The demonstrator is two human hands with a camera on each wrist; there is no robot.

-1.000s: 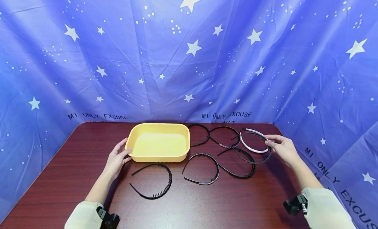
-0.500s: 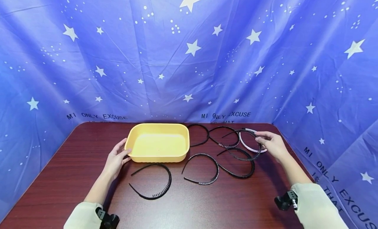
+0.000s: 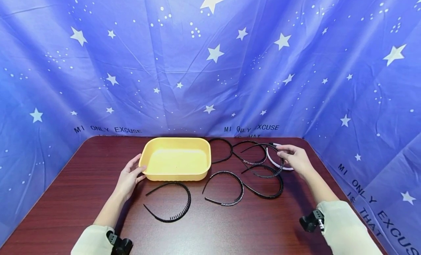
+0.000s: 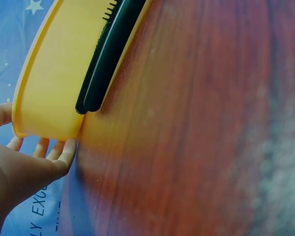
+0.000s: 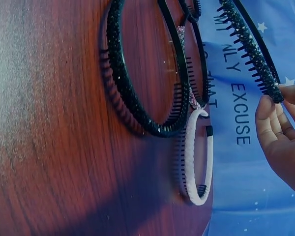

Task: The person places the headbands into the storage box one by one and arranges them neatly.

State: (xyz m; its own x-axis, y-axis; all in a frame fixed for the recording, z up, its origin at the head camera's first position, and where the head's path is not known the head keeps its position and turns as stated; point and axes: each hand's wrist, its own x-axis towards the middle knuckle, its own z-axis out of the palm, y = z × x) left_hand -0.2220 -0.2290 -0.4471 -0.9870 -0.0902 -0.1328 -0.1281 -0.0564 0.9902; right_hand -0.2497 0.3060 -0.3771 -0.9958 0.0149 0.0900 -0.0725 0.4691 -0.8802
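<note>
My right hand (image 3: 297, 160) pinches a black glittery headband (image 5: 250, 46) with comb teeth between thumb and fingers, raised off the table at the right. It overlaps a white headband (image 5: 190, 152) and a thick black headband (image 3: 281, 185) in the head view. At the left, my left hand (image 3: 127, 179) grips the end of a yellow plastic bin (image 3: 177, 177), thumb at the rim and fingers against its outer side. Nothing lies inside the bin. In front of it is a black toothed headband (image 3: 189, 201), with a silver-speckled headband (image 3: 242, 192) to its right.
Two more black headbands lie along the back, one beside the bin (image 3: 232, 149) and one with a patterned part (image 3: 251, 162). The dark red wooden table (image 3: 158, 236) ends at a blue star-printed curtain (image 3: 184, 64) behind and to the right.
My right hand has moved left with the glittery headband, from over the white headband toward the patterned one. The left hand and the bin have stayed in place.
</note>
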